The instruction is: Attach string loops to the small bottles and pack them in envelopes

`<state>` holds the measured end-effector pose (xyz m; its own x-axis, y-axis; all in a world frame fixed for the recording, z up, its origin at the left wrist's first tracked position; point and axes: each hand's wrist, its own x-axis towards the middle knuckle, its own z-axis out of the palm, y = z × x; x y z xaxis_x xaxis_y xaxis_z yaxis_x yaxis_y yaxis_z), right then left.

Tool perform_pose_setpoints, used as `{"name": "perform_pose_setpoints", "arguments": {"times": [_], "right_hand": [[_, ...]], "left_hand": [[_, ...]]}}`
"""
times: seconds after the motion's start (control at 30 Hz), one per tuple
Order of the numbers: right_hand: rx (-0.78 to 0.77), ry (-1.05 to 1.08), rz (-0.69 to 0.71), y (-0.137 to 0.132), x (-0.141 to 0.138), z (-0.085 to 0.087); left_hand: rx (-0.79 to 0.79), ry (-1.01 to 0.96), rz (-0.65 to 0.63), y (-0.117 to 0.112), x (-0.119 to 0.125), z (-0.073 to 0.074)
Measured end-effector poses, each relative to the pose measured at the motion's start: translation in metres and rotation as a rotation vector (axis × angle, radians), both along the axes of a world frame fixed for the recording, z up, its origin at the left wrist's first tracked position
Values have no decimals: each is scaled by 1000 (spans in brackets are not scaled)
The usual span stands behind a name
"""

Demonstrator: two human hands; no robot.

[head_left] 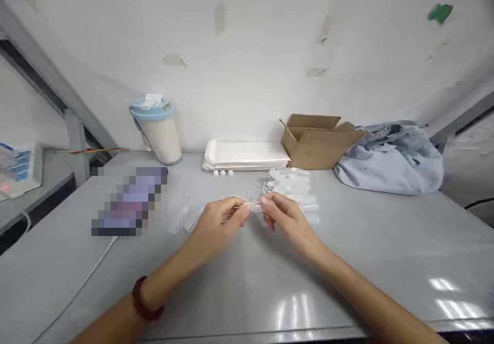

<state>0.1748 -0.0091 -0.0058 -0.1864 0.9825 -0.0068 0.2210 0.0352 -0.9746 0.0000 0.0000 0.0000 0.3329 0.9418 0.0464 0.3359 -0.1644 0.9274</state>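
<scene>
Above the middle of the table, a small clear plastic tube [257,207] is held level between my two hands. My left hand [219,223] is closed in a pinch at its left end, where a thin white string shows by the fingers. My right hand [287,218] pinches the tube's right end between thumb and fingers. Part of the tube is hidden by the fingertips. Just left of my left hand lie several clear tubes with white strings [178,219]. Behind my right hand is a pile of similar tubes [295,184] with strings and white parts.
White padded envelopes [247,152] lie stacked by the wall, with three small white caps [223,173] before them. An open cardboard box [324,146] and a grey-blue cloth [389,164] stand right. At left are a lidded cup [160,136] and a pixelated phone [131,202] on a cable.
</scene>
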Motion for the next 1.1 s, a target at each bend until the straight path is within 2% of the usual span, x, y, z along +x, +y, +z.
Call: {"name": "perform_pose_setpoints", "arguments": {"times": [0.13,0.27,0.4,0.47,0.6,0.8,0.9,1.0,1.1], "right_hand": [[103,-23,-38,0,-3,-4],[244,-170,-38,-2,-3,-7],[404,-290,28,-4,0,-9],[436,-308,42,-3,1,-9],[319,-259,47,-1,2,-8],[-22,-7,86,3,2,-4],[-183,138,122,3,2,-1],[-245,234,116,3,1,0],[-113,190,84,1,-1,1]], "left_hand": [[-109,-42,-5,3,-2,1],[-227,-53,-58,4,-4,1],[-172,-8,-36,1,-5,4],[-112,9,-25,-1,-4,6],[53,35,-26,-3,-2,4],[308,94,-36,-4,-1,-4],[387,100,-19,-6,-1,-5],[336,61,-24,-6,-1,-3],[150,18,-35,-5,-1,0]]}}
